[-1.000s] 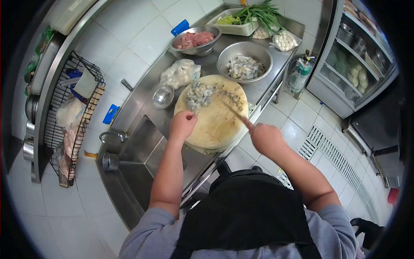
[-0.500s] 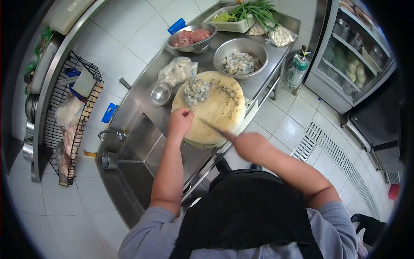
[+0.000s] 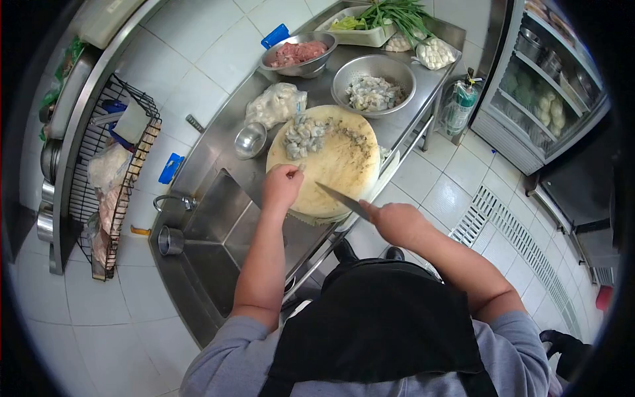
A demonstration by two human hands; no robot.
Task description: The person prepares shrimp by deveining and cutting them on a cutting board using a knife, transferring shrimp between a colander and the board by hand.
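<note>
My left hand [image 3: 283, 185] is closed in a pinch over the left side of a round cutting board [image 3: 331, 169]. A small pale, greyish piece, apparently a peeled shrimp [image 3: 301, 168], pokes out at its fingertips. My right hand [image 3: 398, 223] grips the handle of a knife [image 3: 342, 200] at the board's near right edge. The blade points left toward my left hand, apart from it. A pile of grey peeled shrimp [image 3: 305, 137] lies on the far left of the board, and dark scraps [image 3: 358, 139] are strewn at the far right.
Behind the board stand a colander [image 3: 408, 79] of shrimp and a bowl [image 3: 319, 69] of raw meat. A bag of pale food [image 3: 274, 104] and a small metal bowl [image 3: 251, 141] sit left, near the sink [image 3: 221, 218]. A glass-door fridge [image 3: 539, 86] stands right.
The knife and my right hand have shifted slightly right, away from my left hand. My left hand stays pinched near the same spot. The whole view has shifted a little.
</note>
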